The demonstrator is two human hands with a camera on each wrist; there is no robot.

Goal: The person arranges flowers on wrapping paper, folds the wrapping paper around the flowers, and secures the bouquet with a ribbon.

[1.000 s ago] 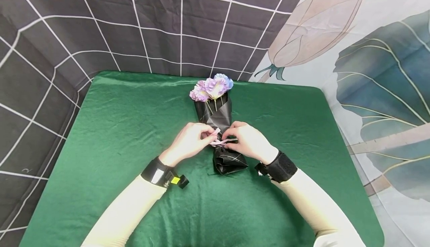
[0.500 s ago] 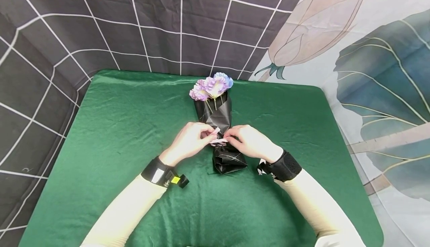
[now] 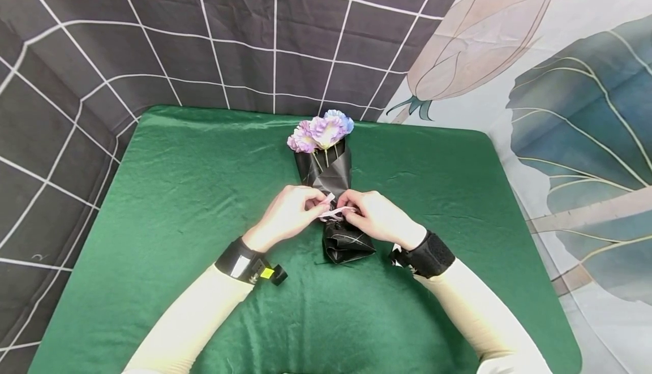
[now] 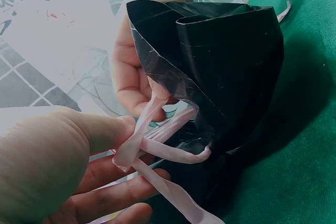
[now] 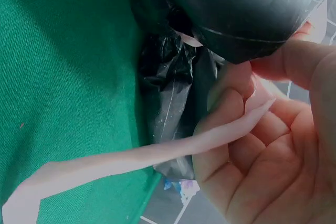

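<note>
A bouquet of purple and blue flowers [image 3: 326, 132] lies on the green cloth in black wrapping paper [image 3: 332, 175], gathered at its waist. Round that waist runs a pale pink ribbon [image 4: 170, 153]. My left hand [image 3: 289, 214] pinches a crossing of the ribbon between thumb and fingers, left of the waist; a short ribbon end stands up above its fingertips. On the other side, my right hand [image 3: 378, 214] pinches another stretch, its fingers curled. In the right wrist view a ribbon tail [image 5: 131, 158] trails from those fingers. The folded paper bottom [image 4: 226, 66] partly hides the right fingers in the left wrist view.
The green-covered table [image 3: 204, 153] extends round the bouquet on all sides. A dark gridded cloth [image 3: 244, 40] hangs behind and to the left, and a leaf-patterned one [image 3: 586, 136] to the right. Each wrist wears a black strap with a camera.
My right hand has regripped the ribbon, with its fingers closer together, and the strand between the hands was straight half a second ago and now bends slightly. My left hand has barely moved.
</note>
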